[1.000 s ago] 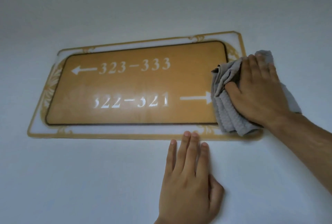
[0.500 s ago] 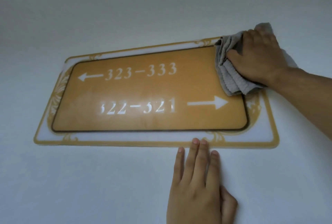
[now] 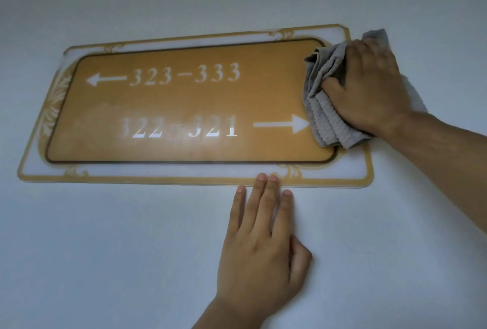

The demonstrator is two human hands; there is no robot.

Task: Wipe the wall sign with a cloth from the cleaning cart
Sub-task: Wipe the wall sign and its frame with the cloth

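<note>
Sign wiping goes best if your right hand, gripping the bunched cloth, presses flat leftward while your open left hand braces the wall.

A golden-orange wall sign is lettered with white numbers and arrows, edged in white with gold scrollwork. A grey ribbed cloth is seen against a pale grey-white wall.

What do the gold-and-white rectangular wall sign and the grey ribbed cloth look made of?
Gold-and-white rectangular wall sign: probably acrylic or similar plastic, a thin flat plate with a smooth, slightly glossy face and printed gold trim; it could also be coated metal. Grey ribbed cloth: soft textile, likely microfibre, with a waffle-like ribbed weave bunching into limp folds under the right hand.
</note>
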